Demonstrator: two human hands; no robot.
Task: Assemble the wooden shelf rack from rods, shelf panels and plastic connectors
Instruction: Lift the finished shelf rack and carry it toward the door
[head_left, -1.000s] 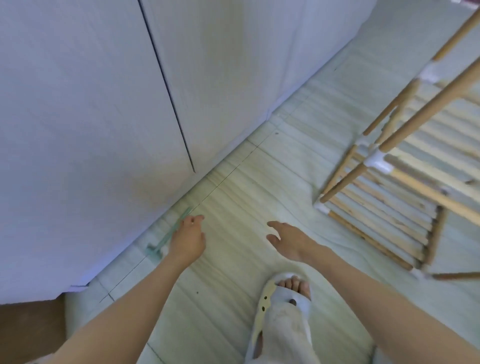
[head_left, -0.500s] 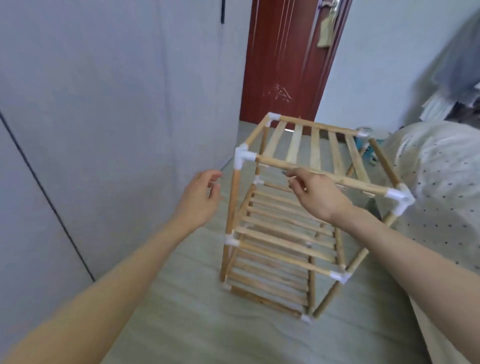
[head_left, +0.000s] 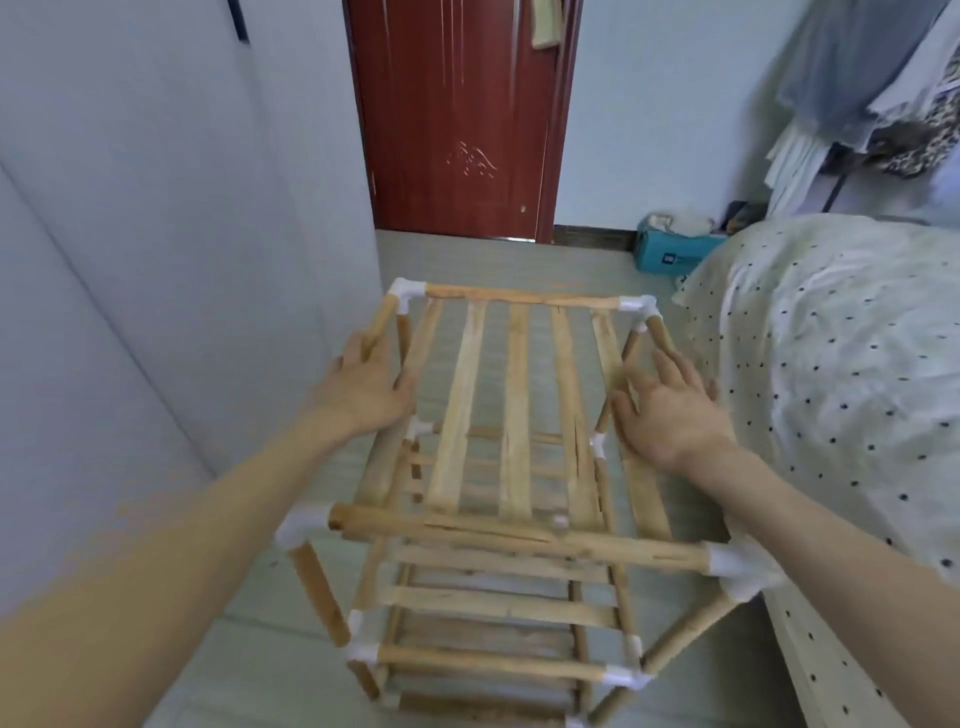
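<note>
Nearest you, low in the frame, the front rod (head_left: 519, 538) runs between two white corner connectors (head_left: 298, 525); check both are pushed fully home. The rack (head_left: 498, 582) stands upright on the floor (head_left: 467, 260), mid-frame, between the wardrobe (head_left: 130, 260) and the bed (head_left: 831, 364). Your left hand (head_left: 363, 387) wraps the left top rail, fingers curled over it; your right hand (head_left: 670, 410) lies flat on the right rail, fingers spread. Press down evenly on both rails so the top shelf (head_left: 514, 410) seats square.

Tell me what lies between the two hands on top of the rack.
In the head view, the top shelf's wooden slats span the gap between the left hand and right hand; lower shelves and floor show through them.
</note>
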